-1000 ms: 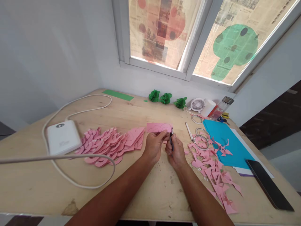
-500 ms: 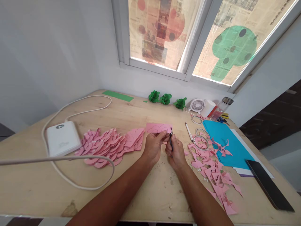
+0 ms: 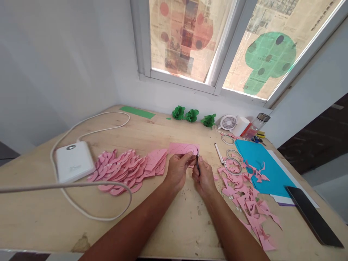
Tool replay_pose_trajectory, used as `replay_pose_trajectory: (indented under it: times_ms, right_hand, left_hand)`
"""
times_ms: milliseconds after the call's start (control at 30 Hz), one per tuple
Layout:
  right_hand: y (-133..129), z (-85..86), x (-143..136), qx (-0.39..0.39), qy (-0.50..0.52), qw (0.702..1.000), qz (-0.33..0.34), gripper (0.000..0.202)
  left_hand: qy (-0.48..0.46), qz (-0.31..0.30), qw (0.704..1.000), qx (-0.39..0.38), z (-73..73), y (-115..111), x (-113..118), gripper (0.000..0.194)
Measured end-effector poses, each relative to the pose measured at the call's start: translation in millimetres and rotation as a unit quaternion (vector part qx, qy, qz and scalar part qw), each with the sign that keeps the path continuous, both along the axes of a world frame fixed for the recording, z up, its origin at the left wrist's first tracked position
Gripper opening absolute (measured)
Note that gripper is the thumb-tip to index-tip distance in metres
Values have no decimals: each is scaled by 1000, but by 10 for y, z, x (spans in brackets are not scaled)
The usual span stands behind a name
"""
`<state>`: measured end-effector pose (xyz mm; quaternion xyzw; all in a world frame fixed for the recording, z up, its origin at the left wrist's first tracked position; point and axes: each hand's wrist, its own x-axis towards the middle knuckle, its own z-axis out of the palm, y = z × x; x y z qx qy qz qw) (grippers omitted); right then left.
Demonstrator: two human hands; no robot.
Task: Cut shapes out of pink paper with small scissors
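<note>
My left hand (image 3: 177, 167) pinches the lower edge of a pink paper sheet (image 3: 179, 148) that has curved outlines drawn on it. In my right hand (image 3: 204, 174) is a pair of scissors (image 3: 198, 163) with dark handles; the blades point away from me, at the sheet's right edge. How far apart the blades are is too small to tell. Left of my hands lies a spread stack of cut pink paper pieces (image 3: 126, 166). Pink paper scraps (image 3: 251, 206) are heaped to the right of my right forearm.
A white power bank (image 3: 74, 163) with a looping cable stands left. Right are a white pen (image 3: 218, 152), tape rings (image 3: 233, 166), blue paper (image 3: 265, 168) and a black phone-like slab (image 3: 312, 215). Behind are green paper balls (image 3: 191, 115), a small fan (image 3: 228, 123) and a bottle (image 3: 257, 126).
The view has shifted very slightly. Both hands keep their grip at almost the same spot, and the sheet and scissors show hardly any movement.
</note>
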<state>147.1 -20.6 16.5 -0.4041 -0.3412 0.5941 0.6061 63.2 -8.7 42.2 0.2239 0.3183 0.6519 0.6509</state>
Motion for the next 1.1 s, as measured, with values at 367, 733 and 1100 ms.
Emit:
replay_pose_trajectory:
  times_ms: [367, 733, 1100]
  right_hand:
    - [9, -33, -4, -8, -23, 1000, -12, 40]
    - [-5, -52, -38, -13, -33, 999, -18, 41]
    - [-20, -49, -39, -9, -35, 999, -6, 41]
  left_hand:
    - [-4, 1, 1000, -6, 20, -1, -19, 16]
    - [49, 15, 999, -11, 33, 2, -31, 19]
    - [105, 15, 994, -12, 42, 24, -81, 20]
